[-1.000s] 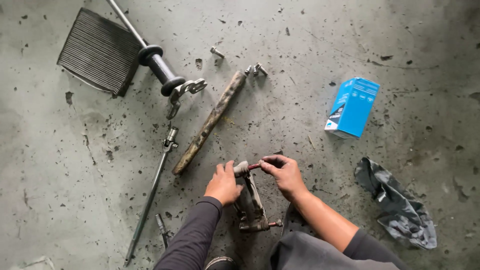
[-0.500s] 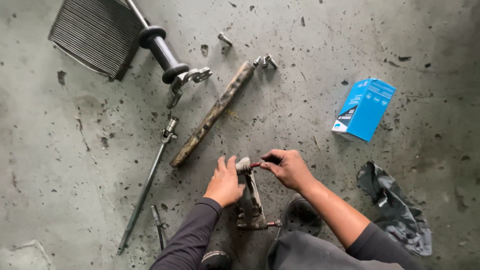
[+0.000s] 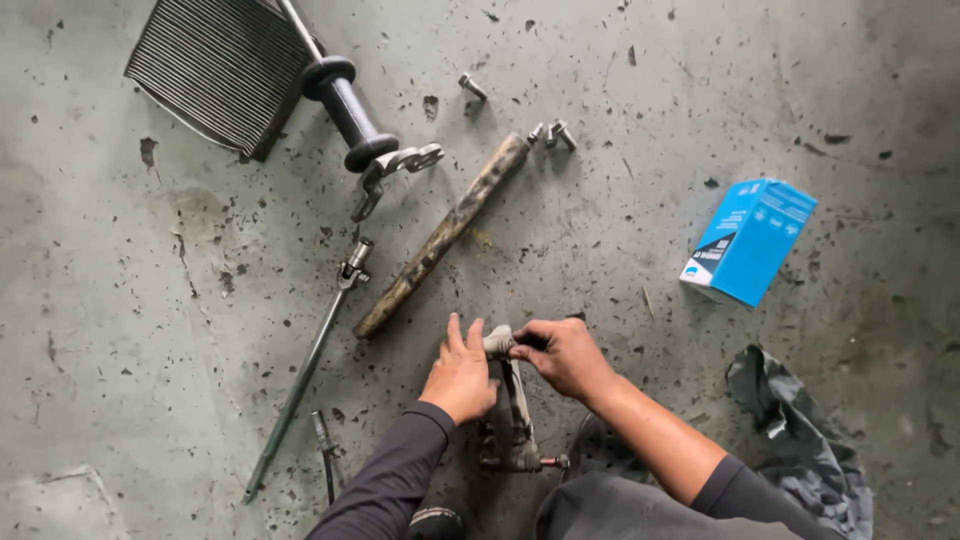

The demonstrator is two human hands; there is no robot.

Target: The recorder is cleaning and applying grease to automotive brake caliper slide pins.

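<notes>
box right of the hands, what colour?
Blue, with a dark and white panel at one end: cardboard box, head view.
</notes>
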